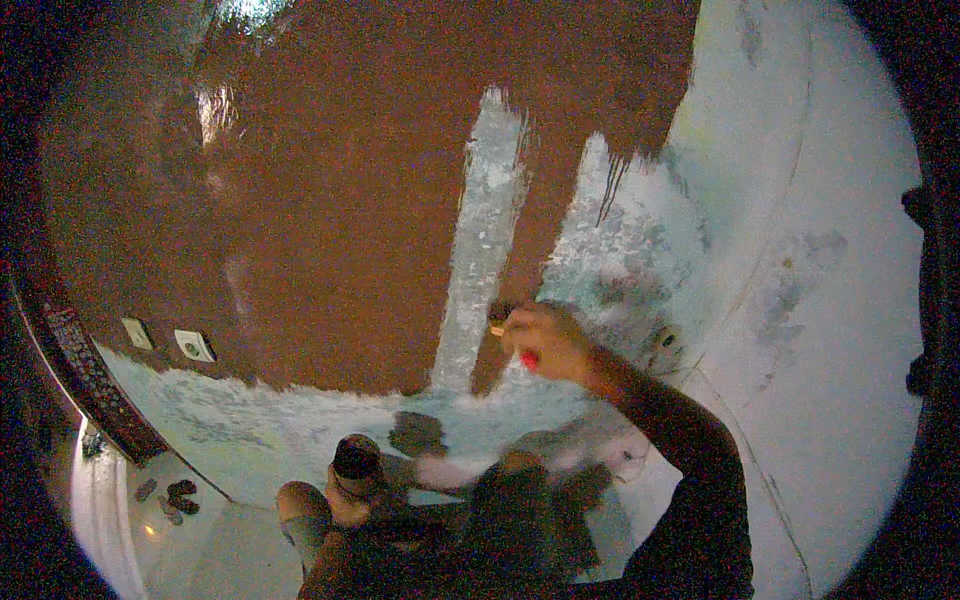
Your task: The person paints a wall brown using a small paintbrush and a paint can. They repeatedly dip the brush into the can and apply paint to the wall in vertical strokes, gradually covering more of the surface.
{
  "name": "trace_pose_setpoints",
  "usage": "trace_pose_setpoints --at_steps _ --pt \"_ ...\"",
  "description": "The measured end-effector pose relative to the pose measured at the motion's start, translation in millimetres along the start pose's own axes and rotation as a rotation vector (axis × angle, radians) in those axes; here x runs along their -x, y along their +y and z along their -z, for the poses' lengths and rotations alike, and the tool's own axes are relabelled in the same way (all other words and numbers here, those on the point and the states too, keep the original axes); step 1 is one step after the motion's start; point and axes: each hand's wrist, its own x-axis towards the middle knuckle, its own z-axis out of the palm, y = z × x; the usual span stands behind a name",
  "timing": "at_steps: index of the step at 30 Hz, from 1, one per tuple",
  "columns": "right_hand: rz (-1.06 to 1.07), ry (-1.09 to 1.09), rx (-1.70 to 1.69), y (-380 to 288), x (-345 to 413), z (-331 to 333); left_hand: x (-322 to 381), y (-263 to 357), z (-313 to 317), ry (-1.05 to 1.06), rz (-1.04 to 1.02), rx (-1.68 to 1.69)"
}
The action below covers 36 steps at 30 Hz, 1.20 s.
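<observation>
My right hand (546, 341) is blurred and shut around a slim tool, seemingly a paintbrush (497, 330), with a red part showing below the fingers. It is at the brown wall (337, 225), between a long pale unpainted strip (487, 202) and a wider pale patch (622, 225). Streaky brush marks edge both pale areas. Low in front of my body, my left hand (347, 512) appears to hold a small dark container (356, 457), perhaps a cup. Its contents are too dark to tell.
A wall socket (195, 346) and a second plate (137, 334) sit low on the left. Dark slippers (181, 497) lie on the pale floor (232, 547) near a dark patterned door frame (90, 375). The right-hand pale wall (817, 337) has cracks and stains; a small fitting (667, 340) is near the corner.
</observation>
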Motion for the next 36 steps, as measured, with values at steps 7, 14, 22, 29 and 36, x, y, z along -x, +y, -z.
trace_pose_setpoints --at_steps 7,14,22,29,36 --pt "0.006 0.434 0.174 95 -72 175 5 -2 12 -0.025 -0.040 -0.159" --pt "-0.297 0.213 0.543 52 -13 52 -4 37 -7 0.008 -0.049 0.079" --pt "-0.358 0.066 -0.242 19 36 9 -4 45 -13 -0.012 0.583 1.162" --pt "-0.549 0.630 -0.043 2 67 -96 1 59 -17 0.008 0.007 0.300" --pt "-0.613 -0.210 -0.331 -38 163 -211 9 60 2 0.068 0.117 -0.161"
